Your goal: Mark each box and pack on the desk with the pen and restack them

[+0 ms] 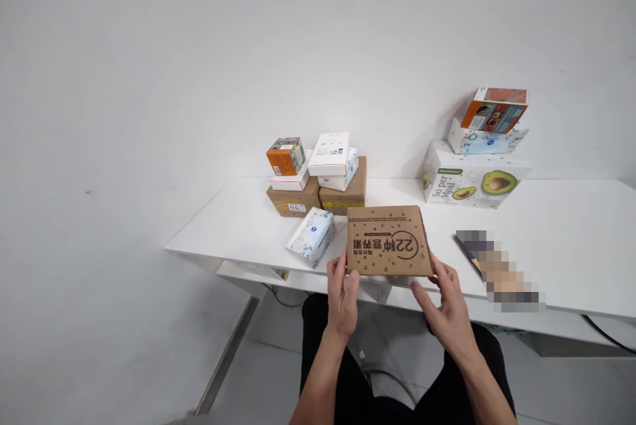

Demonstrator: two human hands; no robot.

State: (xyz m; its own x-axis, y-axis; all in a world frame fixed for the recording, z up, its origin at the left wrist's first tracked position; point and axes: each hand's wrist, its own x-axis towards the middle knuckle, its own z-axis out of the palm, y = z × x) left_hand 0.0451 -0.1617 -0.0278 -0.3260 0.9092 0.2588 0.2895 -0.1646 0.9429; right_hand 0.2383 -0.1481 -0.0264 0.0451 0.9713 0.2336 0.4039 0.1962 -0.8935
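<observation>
A brown cardboard box with dark printed characters and "22" on its face is between my hands, at the front edge of the white desk. My left hand grips its left side, thumb near the lower corner. On the right side, my right hand has its fingers against the box, with the thumb by the lower edge. Just left of the box lies a white and light-blue pack. Behind it, two brown cartons carry flat white boxes, another patterned pack and a small orange box.
At the back right, a white box with avocado pictures bears a patterned pack and a tilted orange and teal box. A blurred flat object lies on the desk to the right. A wall stands behind.
</observation>
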